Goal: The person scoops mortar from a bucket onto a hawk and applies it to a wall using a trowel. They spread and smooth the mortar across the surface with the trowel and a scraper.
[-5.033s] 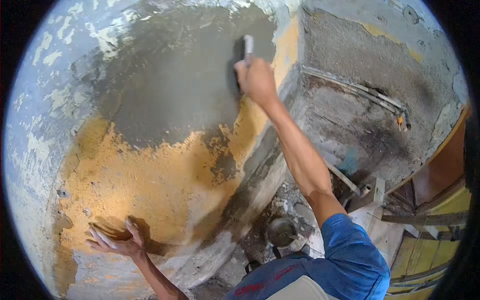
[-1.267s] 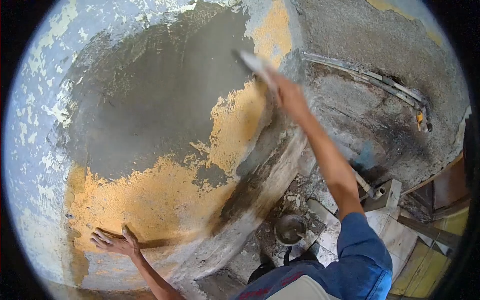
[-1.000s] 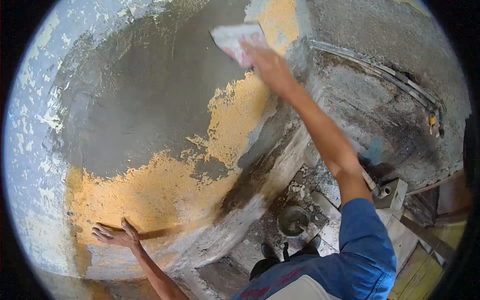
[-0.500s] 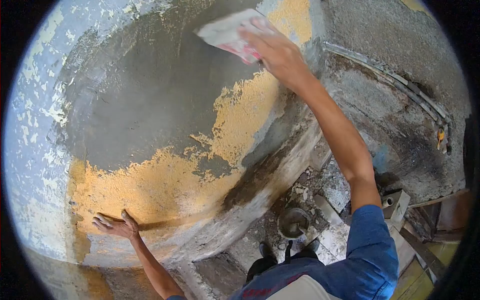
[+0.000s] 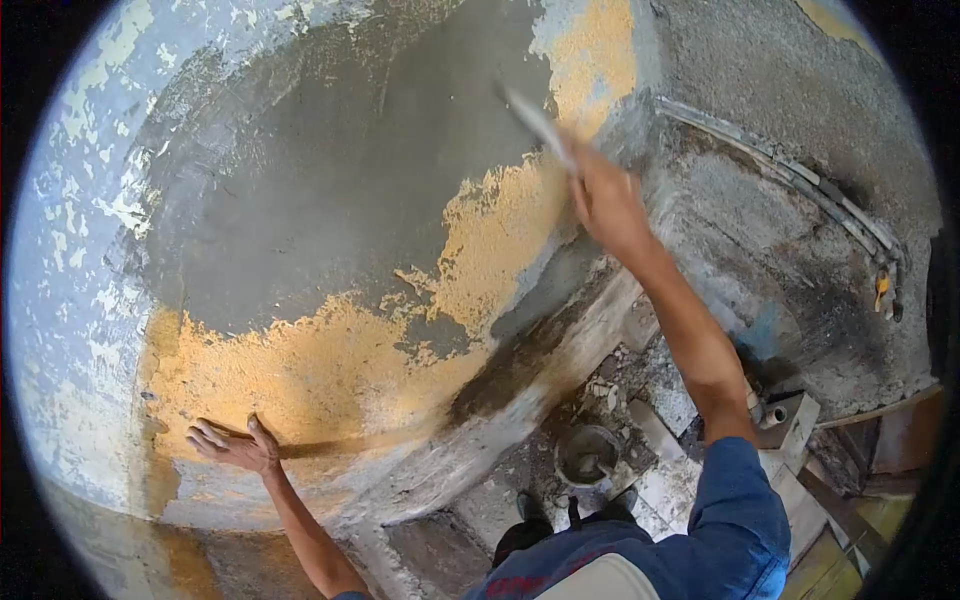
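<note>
My right hand [image 5: 612,205] grips a thin whitish smoothing plate [image 5: 541,122], seen nearly edge-on and blurred by motion. It overlaps the right side of the smooth grey plaster patch [image 5: 330,170] on the wall. Bare orange-yellow wall [image 5: 500,210] borders this patch below and to the right. Lower left, my left hand [image 5: 238,447] rests against the orange wall, fingers stretched out and thumb raised, with nothing in it.
A round bucket [image 5: 587,455] holding grey mortar and a tool stands on the rubble-strewn floor by my feet. Pipes [image 5: 780,165] run along the rough side wall at right, ending near a yellow tap handle [image 5: 881,290]. Wooden boards [image 5: 835,510] lie at lower right.
My right hand has moved down and right, turning the smoothing plate from its broad face to nearly edge-on. My left hand stays in place on the wall.
</note>
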`<state>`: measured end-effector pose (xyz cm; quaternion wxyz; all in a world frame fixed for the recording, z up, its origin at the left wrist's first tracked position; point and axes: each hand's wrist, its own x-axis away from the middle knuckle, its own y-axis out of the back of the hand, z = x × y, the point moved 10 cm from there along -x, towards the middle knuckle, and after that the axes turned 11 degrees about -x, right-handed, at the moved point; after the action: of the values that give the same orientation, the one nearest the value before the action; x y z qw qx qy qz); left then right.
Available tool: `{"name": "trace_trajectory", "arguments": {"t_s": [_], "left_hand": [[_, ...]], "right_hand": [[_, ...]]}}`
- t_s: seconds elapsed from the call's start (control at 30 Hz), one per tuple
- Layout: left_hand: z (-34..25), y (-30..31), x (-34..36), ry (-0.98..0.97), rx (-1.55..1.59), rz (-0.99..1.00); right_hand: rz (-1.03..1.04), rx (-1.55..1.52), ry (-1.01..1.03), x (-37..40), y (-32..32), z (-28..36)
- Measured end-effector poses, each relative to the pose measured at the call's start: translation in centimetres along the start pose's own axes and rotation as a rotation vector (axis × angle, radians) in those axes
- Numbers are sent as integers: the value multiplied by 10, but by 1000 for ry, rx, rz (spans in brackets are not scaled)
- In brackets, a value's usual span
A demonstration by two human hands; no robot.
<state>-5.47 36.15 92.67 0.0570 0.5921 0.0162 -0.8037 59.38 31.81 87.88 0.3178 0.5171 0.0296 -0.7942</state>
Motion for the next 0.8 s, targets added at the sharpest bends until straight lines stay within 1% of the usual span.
{"name": "trace_trajectory", "arguments": {"t_s": [0.03,0.1,0.17,0.23,0.3,0.37,0.4,0.47,0.53,0.6,0.63,0.67,0.7,0.77,0.8], "left_hand": [[-1,1,0,4,2,-12],[-1,0,0,10,-3,-8],[1,-1,2,17,-5,5],[3,-3,2,23,-21,14],[2,-5,4,46,-19,30],[8,-6,7,49,5,39],[8,-4,3,51,6,23],[3,1,1,31,26,-4],[6,-4,5,48,8,1],[10,-5,7,55,-19,25],[10,-4,6,52,-16,23],[7,-2,5,38,-7,4],[6,0,3,22,0,-13],[7,-2,1,24,-3,-14],[7,-1,4,29,-5,-4]], "right_hand": [[-108,30,15,-26,12,23],[-149,26,-154,-62,0,28],[149,-173,-434,-74,-46,37],[-123,183,-72,-52,-98,64],[-173,215,170,1,-125,122],[-35,103,214,48,-123,141],[-48,105,221,54,-110,137],[-62,-84,126,61,-78,108],[-177,-59,-46,20,-43,46],[-86,-100,-467,-37,8,21],[-232,24,-260,-74,22,8],[-377,148,-48,-93,29,5],[-380,148,-49,-94,19,8],[-138,65,-181,-111,-41,15],[-164,208,-40,-93,-63,43]]}}
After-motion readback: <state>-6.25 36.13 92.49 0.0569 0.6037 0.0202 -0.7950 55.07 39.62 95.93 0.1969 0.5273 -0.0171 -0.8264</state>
